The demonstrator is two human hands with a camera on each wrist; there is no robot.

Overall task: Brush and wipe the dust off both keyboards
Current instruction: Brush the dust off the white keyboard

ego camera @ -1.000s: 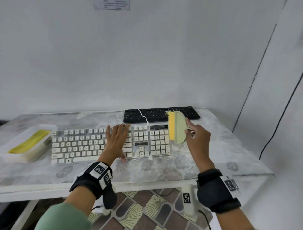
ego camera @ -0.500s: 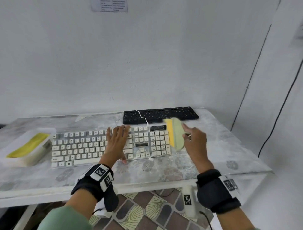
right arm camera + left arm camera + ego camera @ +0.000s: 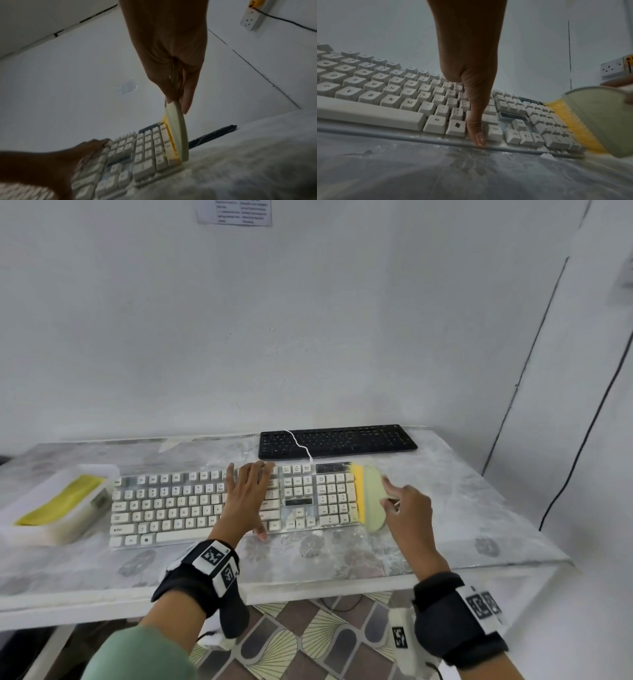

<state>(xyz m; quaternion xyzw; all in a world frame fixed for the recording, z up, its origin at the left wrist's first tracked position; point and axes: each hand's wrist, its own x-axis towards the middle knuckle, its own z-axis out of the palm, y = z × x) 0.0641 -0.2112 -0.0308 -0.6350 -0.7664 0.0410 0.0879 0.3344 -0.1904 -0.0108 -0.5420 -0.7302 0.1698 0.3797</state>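
Far left of the marble-look table (image 3: 462, 498) there was a white tray (image 3: 41, 508) with a yellow cloth (image 3: 61, 501) lying in it, just beside the left end of the white keyboard (image 3: 178, 505). That keyboard sat along the front part of the table, with white powdery dust around its front edge, easiest to see in the left wrist view.

The left hand (image 3: 245, 498) was laid flat on the keys around the middle-right of the main block, fingers straight and spread, not gripping anything. Its thumb (image 3: 476, 129) reached down to the keyboard's front edge, next to the Ctrl key.

Moving right, the brush (image 3: 371, 496), pale green body with yellow bristles (image 3: 358, 491), stood on edge along the right end of the white keyboard, bristles against the last column of numpad keys. The right hand (image 3: 407, 508) pinched the green body between thumb and fingers, with 1 finger stretched along its back, clear in the right wrist view.

Behind all that, the black keyboard (image 3: 337, 440) lay near the wall, well apart from both hands, with a thin white cable (image 3: 298, 445) running across its left part down to the white one.
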